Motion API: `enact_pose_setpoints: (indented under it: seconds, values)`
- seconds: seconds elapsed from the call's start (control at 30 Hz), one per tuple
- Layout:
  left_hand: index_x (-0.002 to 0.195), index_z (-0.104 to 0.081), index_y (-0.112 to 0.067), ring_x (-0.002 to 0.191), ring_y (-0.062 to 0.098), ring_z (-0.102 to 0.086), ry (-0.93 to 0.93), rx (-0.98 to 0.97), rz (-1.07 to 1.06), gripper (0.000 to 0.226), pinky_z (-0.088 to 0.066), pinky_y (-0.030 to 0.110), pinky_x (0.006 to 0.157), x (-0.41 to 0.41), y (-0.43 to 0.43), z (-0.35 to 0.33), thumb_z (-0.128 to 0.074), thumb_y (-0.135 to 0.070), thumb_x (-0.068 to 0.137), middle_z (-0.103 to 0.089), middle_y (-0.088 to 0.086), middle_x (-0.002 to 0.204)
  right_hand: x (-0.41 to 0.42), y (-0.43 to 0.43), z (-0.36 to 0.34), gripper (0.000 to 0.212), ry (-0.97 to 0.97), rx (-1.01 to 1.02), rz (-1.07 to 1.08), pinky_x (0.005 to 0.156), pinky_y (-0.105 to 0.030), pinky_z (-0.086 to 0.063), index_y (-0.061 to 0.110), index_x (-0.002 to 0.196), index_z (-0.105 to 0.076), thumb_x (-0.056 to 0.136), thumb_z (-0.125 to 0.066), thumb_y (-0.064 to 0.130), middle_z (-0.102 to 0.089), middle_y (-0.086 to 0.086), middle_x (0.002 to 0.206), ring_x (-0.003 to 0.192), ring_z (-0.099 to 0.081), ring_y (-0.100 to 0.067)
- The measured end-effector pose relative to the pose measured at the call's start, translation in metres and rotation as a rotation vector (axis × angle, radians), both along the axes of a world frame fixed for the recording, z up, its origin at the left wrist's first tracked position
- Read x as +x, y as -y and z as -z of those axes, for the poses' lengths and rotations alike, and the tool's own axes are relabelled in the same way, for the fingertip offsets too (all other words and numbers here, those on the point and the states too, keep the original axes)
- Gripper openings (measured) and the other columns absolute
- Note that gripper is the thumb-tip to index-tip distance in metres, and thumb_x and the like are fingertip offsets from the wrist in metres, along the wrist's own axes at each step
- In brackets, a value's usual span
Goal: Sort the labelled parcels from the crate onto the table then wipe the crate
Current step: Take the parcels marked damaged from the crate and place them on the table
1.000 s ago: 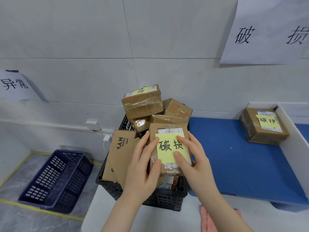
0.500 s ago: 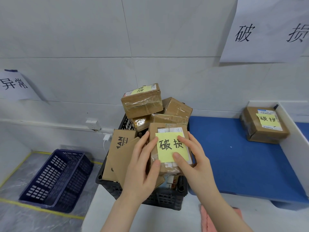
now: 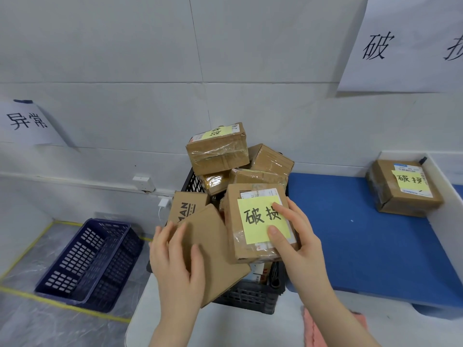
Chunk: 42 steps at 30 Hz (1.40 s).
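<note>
At the centre of the head view, I read a black crate (image 3: 250,296) standing on the white worktop (image 3: 238,329), heaped with brown taped parcels; the topmost parcel (image 3: 218,156) sits at the far side of the heap and carries a small yellow note.

Right hand (image 3: 298,236): grips the labelled parcel (image 3: 250,249); its thumb presses the lower right of the yellow note (image 3: 258,221) marked 破损, and its fingers (image 3: 280,209) wrap the parcel's right edge. The labelled parcel is held over the near right part of the crate, its face tilted up toward the camera.

Left hand (image 3: 175,266): lies on the flat cardboard parcel (image 3: 218,246), which leans in the near left part of the crate, just beside the labelled parcel; its fingers (image 3: 172,231) are nearly straight at the upper left edge and the thumb rests on the face; I cannot tell whether any finger hooks behind the edge.

Right of the crate lies a blue mat (image 3: 363,234); a second labelled parcel (image 3: 400,199), also marked 破损, rests at its far right corner. A paper sign (image 3: 400,46) hangs on the wall above. A pink cloth (image 3: 308,331) shows on the worktop under the right forearm. A blue basket (image 3: 85,266) stands on the floor (image 3: 30,321) at left, well apart from the crate.
</note>
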<state>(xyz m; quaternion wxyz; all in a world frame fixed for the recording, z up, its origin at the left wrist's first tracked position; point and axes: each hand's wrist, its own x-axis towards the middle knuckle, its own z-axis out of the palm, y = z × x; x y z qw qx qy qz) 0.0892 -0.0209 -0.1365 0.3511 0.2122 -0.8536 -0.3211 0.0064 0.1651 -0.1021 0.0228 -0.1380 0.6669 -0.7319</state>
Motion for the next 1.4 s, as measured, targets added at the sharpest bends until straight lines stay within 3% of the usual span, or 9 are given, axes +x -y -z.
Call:
enact_pose_setpoints:
  seconds: [0.1, 0.3, 0.4, 0.6, 0.77, 0.93, 1.1, 1.27, 1.4]
  values:
    - [0.136, -0.046, -0.02, 0.143, 0.015, -0.019, 0.024, 0.08, -0.053, 0.052, -0.025, 0.047, 0.111, 0.005, -0.005, 0.012, -0.042, -0.041, 0.088, -0.022, -0.006, 0.152, -0.001, -0.001, 0.002, 0.038, -0.006, 0.022, 0.017, 0.081, -0.033, -0.059, 0.04, 0.118, -0.065, 0.081, -0.063, 0.031, -0.043, 0.023, 0.142, 0.127, -0.048, -0.003]
    - [0.142, -0.037, -0.026, 0.134, -0.014, -0.011, -0.007, 0.197, -0.029, 0.054, -0.022, 0.025, 0.101, 0.011, -0.016, 0.008, -0.046, -0.032, 0.088, -0.008, -0.022, 0.154, -0.002, -0.002, 0.002, 0.036, -0.042, 0.045, 0.013, 0.08, -0.026, -0.058, 0.041, 0.117, -0.064, 0.083, -0.062, 0.029, -0.043, 0.023, 0.142, 0.127, -0.047, -0.003]
    - [0.148, -0.027, -0.022, 0.137, -0.01, -0.011, -0.044, 0.28, -0.061, 0.063, -0.019, 0.018, 0.103, 0.009, -0.019, 0.007, -0.045, -0.031, 0.089, -0.009, -0.018, 0.155, -0.001, -0.002, 0.002, 0.035, -0.062, 0.061, 0.007, 0.08, -0.026, -0.058, 0.042, 0.117, -0.063, 0.084, -0.061, 0.029, -0.042, 0.022, 0.143, 0.129, -0.047, -0.005]
    - [0.15, -0.023, -0.027, 0.134, 0.016, -0.034, -0.005, 0.868, -0.236, 0.05, -0.028, 0.041, 0.111, 0.003, -0.014, 0.002, -0.038, -0.026, 0.103, -0.033, -0.005, 0.149, -0.002, -0.004, 0.004, 0.035, -0.056, 0.079, 0.006, 0.083, -0.031, -0.058, 0.045, 0.117, -0.063, 0.084, -0.06, 0.032, -0.042, 0.024, 0.142, 0.13, -0.046, -0.006]
    - [0.134, -0.038, -0.041, 0.128, 0.018, -0.04, -0.013, 0.988, -0.219, 0.032, -0.032, 0.046, 0.109, -0.001, -0.01, 0.001, -0.027, -0.038, 0.104, -0.045, -0.008, 0.135, 0.0, -0.004, 0.009, 0.036, -0.049, 0.087, 0.011, 0.089, -0.038, -0.057, 0.045, 0.118, -0.062, 0.086, -0.059, 0.029, -0.041, 0.023, 0.144, 0.131, -0.044, -0.004]
    - [0.141, -0.041, -0.031, 0.108, 0.005, -0.052, -0.143, 0.955, -0.222, 0.039, -0.046, 0.037, 0.085, 0.006, -0.015, -0.022, -0.025, -0.032, 0.105, -0.048, -0.01, 0.127, 0.0, -0.007, 0.007, 0.033, -0.079, 0.093, 0.069, 0.086, -0.027, -0.056, 0.038, 0.12, -0.063, 0.088, -0.061, 0.031, -0.041, 0.023, 0.143, 0.13, -0.043, 0.001]
    - [0.12, -0.052, -0.034, 0.109, 0.002, -0.055, -0.251, 0.802, -0.107, 0.028, -0.047, 0.031, 0.084, 0.007, -0.023, -0.05, -0.034, -0.026, 0.101, -0.053, -0.016, 0.117, -0.002, -0.015, 0.006, 0.034, -0.135, 0.133, 0.121, 0.077, -0.004, -0.046, 0.028, 0.12, -0.062, 0.087, -0.057, 0.021, -0.041, 0.012, 0.145, 0.125, -0.041, 0.011]
    - [0.12, -0.055, -0.043, 0.125, 0.017, -0.051, -0.239, 0.551, 0.077, 0.035, -0.042, 0.042, 0.102, 0.004, -0.047, -0.04, -0.037, -0.043, 0.09, -0.052, -0.009, 0.131, 0.002, -0.026, 0.026, 0.035, -0.155, 0.24, 0.159, 0.083, -0.002, -0.042, 0.027, 0.12, -0.063, 0.092, -0.059, 0.007, -0.039, 0.013, 0.146, 0.13, -0.037, 0.01]
    - [0.12, -0.057, -0.033, 0.114, 0.02, -0.06, -0.282, 0.574, 0.148, 0.036, -0.049, 0.034, 0.096, 0.003, -0.052, -0.029, -0.036, -0.04, 0.092, -0.057, 0.002, 0.126, 0.005, -0.04, 0.038, 0.032, -0.079, 0.222, 0.227, 0.087, -0.008, -0.046, 0.03, 0.118, -0.064, 0.092, -0.059, 0.013, -0.041, 0.016, 0.146, 0.131, -0.039, 0.005]
